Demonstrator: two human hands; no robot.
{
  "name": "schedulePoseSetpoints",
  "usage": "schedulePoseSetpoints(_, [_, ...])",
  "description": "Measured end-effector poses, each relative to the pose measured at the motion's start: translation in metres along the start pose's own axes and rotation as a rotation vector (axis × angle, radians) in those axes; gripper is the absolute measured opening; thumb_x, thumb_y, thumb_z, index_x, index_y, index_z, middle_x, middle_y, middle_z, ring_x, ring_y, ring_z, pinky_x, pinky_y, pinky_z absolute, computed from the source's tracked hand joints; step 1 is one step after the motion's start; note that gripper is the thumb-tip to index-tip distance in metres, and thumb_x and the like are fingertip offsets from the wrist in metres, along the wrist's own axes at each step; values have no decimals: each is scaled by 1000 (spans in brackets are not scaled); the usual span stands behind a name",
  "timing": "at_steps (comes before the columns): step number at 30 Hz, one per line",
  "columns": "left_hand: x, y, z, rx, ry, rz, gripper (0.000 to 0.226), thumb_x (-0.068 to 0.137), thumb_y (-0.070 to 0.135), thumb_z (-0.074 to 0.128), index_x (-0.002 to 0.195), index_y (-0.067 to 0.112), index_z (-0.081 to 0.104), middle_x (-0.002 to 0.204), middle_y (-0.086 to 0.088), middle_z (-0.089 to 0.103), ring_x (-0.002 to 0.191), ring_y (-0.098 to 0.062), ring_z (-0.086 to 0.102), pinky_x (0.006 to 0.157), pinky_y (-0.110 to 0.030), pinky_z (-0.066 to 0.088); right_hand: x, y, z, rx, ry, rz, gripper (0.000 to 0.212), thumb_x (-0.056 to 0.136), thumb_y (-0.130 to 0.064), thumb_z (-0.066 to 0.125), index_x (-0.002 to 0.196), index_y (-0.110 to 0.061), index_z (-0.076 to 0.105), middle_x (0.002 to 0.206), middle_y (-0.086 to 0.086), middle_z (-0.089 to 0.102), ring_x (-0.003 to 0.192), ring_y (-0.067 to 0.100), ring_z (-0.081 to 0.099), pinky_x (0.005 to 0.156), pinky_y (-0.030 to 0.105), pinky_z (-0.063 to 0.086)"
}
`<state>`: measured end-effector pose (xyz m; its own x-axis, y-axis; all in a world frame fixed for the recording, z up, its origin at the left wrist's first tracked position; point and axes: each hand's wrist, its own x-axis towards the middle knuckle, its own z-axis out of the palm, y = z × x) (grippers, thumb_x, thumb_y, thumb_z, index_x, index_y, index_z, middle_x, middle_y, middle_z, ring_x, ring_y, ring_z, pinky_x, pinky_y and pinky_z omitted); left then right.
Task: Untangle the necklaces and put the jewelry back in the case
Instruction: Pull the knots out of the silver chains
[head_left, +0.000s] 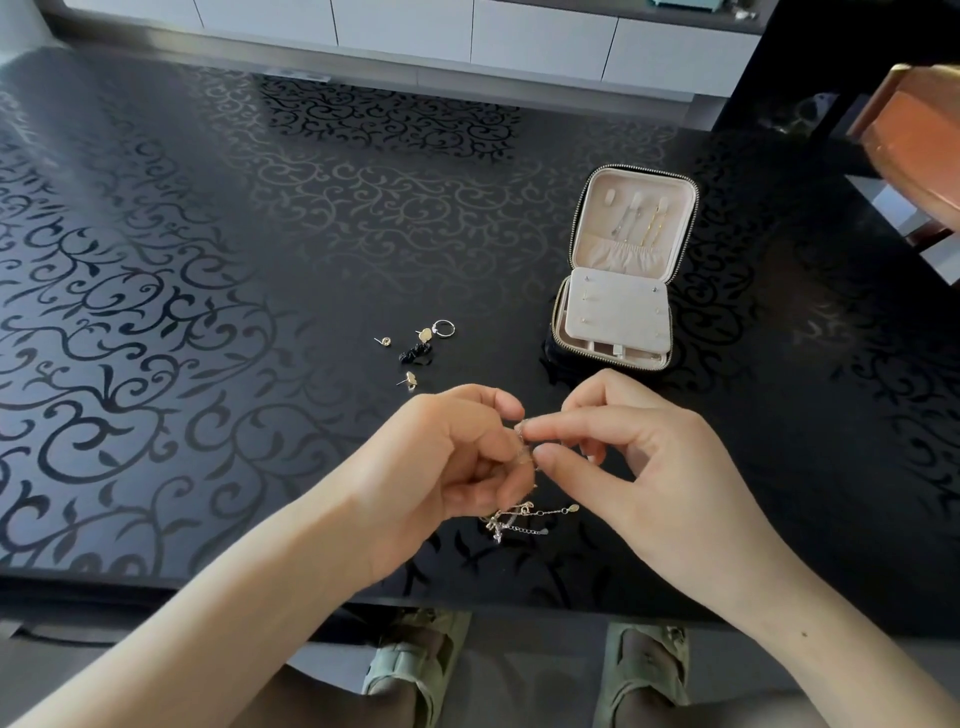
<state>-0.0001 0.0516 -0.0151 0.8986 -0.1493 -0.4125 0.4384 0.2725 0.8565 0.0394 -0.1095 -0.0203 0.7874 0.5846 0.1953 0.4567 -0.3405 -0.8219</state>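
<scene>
Silver and gold chains (519, 514) hang knotted between your two hands, just above the near edge of the black patterned table (208, 312); that is where the necklaces are, with their tails and clasps trailing onto the tabletop below your fingers. Your left hand (441, 467) is curled with its fingers together around the bundle, seemingly to anchor it so the knot cannot slide; your right hand (639, 457) has thumb and forefinger pinched on a single strand at the top of the tangle, apparently to tease it free from the rest. Holding the tangle raised rather than flat likely lets the loose ends dangle and show which strand crosses which.

Look at the chains themselves; they are very fine, pale silver mixed with a rose-gold link chain, with small oval tags at the ends and a little pendant cluster near the bottom; how many necklaces there are cannot be told.

Beyond your hands the case (623, 291) stands open with its lid upright, well apart from the tangle, ready to receive pieces; two chains already hang from hooks in the lid. Left of it lie loose earrings (410, 379), a ring (444, 328) and a small dark piece (415, 356), parked in a group near the case, not yet packed.
</scene>
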Motion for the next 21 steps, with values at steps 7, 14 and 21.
schedulePoseSetpoints(7, [-1, 2, 0, -33, -31, 34, 42, 52, 4, 39, 94, 7, 42, 45, -7, 35, 50, -17, 18, 61, -36, 9, -1, -1, 0, -9, 28, 27, 20, 75, -26, 65, 90, -36, 72, 80, -11, 56, 72, 9, 53, 65, 12, 42])
schedulePoseSetpoints(14, [-3, 2, -1, -139, -85, 76, 40, 55, 4, 41, 95, 7, 44, 46, -5, 32, 74, -30, 12, 46, -24, 21, -1, -2, 1, -26, 55, 32, 8, 73, -29, 66, 77, -35, 71, 74, -9, 57, 69, 11, 53, 61, 15, 43])
schedulePoseSetpoints(21, [-2, 0, 0, -77, -43, 88, 42, 53, 3, 40, 94, 8, 43, 46, -4, 32, 65, -25, 13, 57, -31, 14, -1, -5, 1, -26, 41, 22, 9, 75, -25, 65, 74, -31, 71, 72, -8, 56, 66, 9, 51, 59, 15, 42])
